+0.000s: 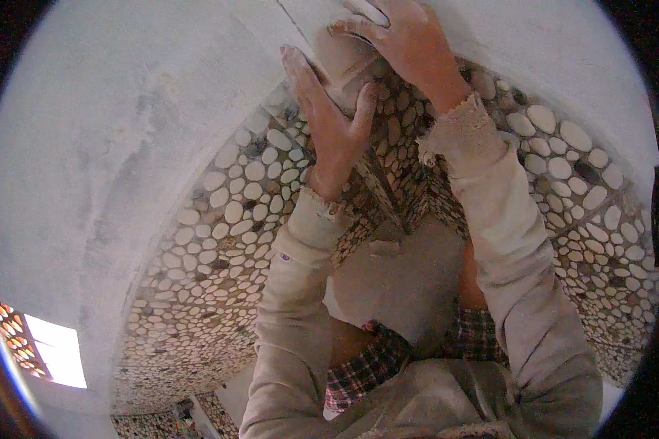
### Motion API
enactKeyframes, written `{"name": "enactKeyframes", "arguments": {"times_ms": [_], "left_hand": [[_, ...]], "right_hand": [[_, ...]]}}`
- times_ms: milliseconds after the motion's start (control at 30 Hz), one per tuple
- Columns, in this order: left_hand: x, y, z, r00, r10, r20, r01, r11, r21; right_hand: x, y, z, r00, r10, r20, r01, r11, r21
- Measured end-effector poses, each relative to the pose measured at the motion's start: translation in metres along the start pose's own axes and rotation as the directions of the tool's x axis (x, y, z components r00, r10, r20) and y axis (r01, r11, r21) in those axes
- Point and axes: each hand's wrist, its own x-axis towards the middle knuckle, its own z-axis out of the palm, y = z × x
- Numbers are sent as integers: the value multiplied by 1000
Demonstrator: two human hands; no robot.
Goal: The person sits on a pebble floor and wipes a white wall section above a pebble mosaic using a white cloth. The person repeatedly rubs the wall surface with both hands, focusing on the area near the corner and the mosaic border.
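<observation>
Left hand (333,135) and right hand (417,51) bare on my remote feed. Long beige sleeves (516,234), wrinkled; cuffs (465,124) frayed, ragged threads on the right. I note a small dark mark (285,257), left forearm. Beige top (439,395); dark plaid shorts (479,334), pale lines.

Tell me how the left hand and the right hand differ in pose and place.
The left hand points its fingers up the picture; the right hand points its fingers leftward. The left hand spreads its thumb from fairly straight fingers; the right hand bends its fingers. The left hand sits lower; the right hand reaches the top edge. Both are bare, beside a smooth tan surface.
</observation>
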Motion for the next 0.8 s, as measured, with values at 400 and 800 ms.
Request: {"name": "enactKeyframes", "arguments": {"times_ms": [400, 800], "left_hand": [[1, -4, -3, 996, 92, -3, -92, 993, 75], [2, 1, -2, 994, 107, -19, -106, 993, 54]], "right_hand": [[1, -27, -20, 968, -138, 209, 112, 985, 131], [-12, -22, -6, 972, -232, -32, 234, 955, 180]]}}
